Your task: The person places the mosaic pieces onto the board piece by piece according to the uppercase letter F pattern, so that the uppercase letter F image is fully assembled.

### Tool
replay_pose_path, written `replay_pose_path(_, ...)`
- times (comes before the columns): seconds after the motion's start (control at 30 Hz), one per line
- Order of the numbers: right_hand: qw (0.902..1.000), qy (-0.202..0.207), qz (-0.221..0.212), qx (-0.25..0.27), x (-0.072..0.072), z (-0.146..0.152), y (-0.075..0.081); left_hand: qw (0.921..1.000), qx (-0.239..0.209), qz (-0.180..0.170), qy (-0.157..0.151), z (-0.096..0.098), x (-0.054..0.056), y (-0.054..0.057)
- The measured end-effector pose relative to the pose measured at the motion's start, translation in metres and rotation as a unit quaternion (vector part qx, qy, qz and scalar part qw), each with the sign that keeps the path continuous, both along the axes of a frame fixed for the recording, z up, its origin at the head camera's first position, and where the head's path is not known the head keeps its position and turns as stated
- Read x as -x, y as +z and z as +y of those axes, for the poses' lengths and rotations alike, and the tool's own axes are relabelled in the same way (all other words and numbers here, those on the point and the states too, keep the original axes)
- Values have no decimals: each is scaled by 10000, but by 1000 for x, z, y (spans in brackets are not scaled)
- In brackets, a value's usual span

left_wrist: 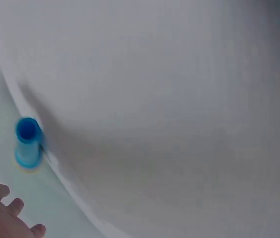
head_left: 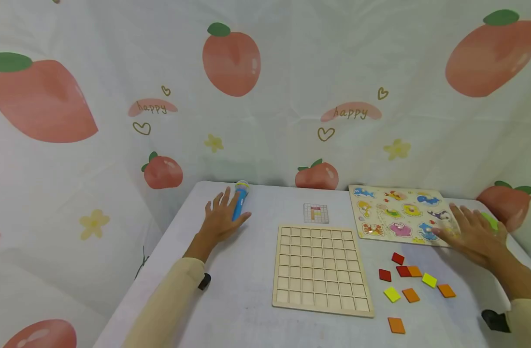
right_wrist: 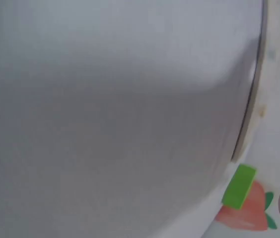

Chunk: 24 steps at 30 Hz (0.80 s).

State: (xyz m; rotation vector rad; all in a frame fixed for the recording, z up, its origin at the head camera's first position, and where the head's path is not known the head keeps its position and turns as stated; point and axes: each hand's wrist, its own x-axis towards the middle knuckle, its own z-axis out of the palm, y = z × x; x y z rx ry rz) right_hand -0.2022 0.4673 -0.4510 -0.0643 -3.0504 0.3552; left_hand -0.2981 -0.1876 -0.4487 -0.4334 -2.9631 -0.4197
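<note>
The person's left hand (head_left: 219, 220) is spread above the white, cloth-smooth counter (head_left: 248, 290), its grip released, just beside a microphone (head_left: 240, 203): a slim blue plastic-looking tube with a rounded head, its base hollow in the left wrist view. The right hand (head_left: 478, 237) has its grip released too, fingers fanned over the near right corner of the puzzle (head_left: 378, 218), a flat pale wooden board with bright, curvy sea-creature shapes. A green block (right_wrist: 239, 186), smooth and straight-edged, sits just off the puzzle's end, apart from the fingers in the right wrist view. Between the hands lies a grid board (head_left: 319, 268) of light wood, thin ridges framing shallow square cells; beyond it is a small card (head_left: 316, 213) printed with coloured squares. To its right scatter flat, square tiles (head_left: 410, 295) in red, orange and yellow, one red meeting an orange. Creased, fruit-printed fabric (head_left: 274, 125) hangs behind.
</note>
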Motion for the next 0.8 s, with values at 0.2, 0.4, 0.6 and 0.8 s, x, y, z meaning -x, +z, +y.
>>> replay_pose_path(0.2,9994,206,194,182,-7,-23,3,9918,-1066,605,-364,20,-20,5)
replay_pose_path(0.4,9992,247,71,299,-16,-48,5,9741,-2217,60,-436,44,-45,12)
replay_pose_path(0.6,9949,598,-186,791,-23,-70,9,9443,-3202,-692,-320,65,-70,14)
replay_pose_path(0.8,9883,932,-293,1173,-30,-89,11,9282,-3493,-1271,-133,77,-86,4)
